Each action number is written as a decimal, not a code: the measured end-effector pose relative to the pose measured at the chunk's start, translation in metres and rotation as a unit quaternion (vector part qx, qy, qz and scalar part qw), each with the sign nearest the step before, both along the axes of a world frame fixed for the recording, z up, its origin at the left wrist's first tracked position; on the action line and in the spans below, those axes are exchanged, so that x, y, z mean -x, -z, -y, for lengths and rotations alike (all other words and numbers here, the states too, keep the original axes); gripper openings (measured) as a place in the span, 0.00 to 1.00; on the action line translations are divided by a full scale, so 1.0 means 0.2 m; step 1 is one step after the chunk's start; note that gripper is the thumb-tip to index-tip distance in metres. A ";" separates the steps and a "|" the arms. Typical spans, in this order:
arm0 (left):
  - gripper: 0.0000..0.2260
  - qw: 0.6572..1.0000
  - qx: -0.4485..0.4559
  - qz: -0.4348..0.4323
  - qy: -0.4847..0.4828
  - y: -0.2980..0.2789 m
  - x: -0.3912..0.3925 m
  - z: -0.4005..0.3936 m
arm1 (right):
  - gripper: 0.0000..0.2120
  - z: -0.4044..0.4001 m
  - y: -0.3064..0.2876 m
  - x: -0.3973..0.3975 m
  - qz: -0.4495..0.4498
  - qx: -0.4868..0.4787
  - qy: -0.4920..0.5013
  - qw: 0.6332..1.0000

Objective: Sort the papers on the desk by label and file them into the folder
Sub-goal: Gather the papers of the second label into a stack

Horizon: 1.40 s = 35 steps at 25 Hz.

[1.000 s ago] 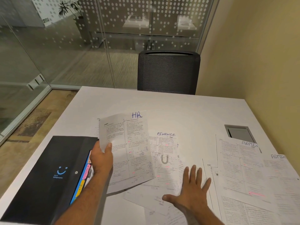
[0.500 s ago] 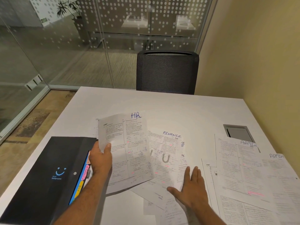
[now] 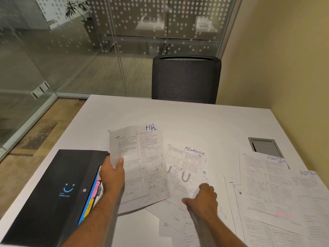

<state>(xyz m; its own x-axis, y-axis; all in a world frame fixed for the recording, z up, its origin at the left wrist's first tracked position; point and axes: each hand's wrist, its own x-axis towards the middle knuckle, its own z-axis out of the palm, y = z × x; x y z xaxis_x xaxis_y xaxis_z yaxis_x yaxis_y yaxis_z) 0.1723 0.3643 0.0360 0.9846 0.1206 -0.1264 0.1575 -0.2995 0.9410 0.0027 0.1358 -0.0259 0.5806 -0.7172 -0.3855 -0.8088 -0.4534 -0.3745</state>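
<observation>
Two hands (image 3: 113,175) (image 3: 204,198) on paper edges

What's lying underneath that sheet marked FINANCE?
More printed sheets peek out below the FINANCE sheet; their labels are covered. The right hand grips its lower edge.

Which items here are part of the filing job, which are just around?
Job: HR paper in left hand; FINANCE paper under right hand; ADMIN papers; folder with tabs.
Around: chair; cable hatch; plant; glass wall.
</observation>
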 end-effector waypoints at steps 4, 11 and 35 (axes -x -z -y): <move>0.11 1.000 -0.001 0.002 -0.011 -0.01 0.00 -0.02 | 0.29 0.02 0.02 -0.04 0.021 -0.079 0.062 0.995; 0.11 1.000 0.000 -0.003 -0.017 -0.01 -0.02 -0.02 | 0.16 -0.12 0.02 -0.05 0.173 -0.119 -0.007 0.978; 0.14 1.000 -0.005 -0.004 -0.016 0.01 0.00 0.01 | 0.06 0.50 -0.14 0.16 0.132 -0.013 0.189 0.973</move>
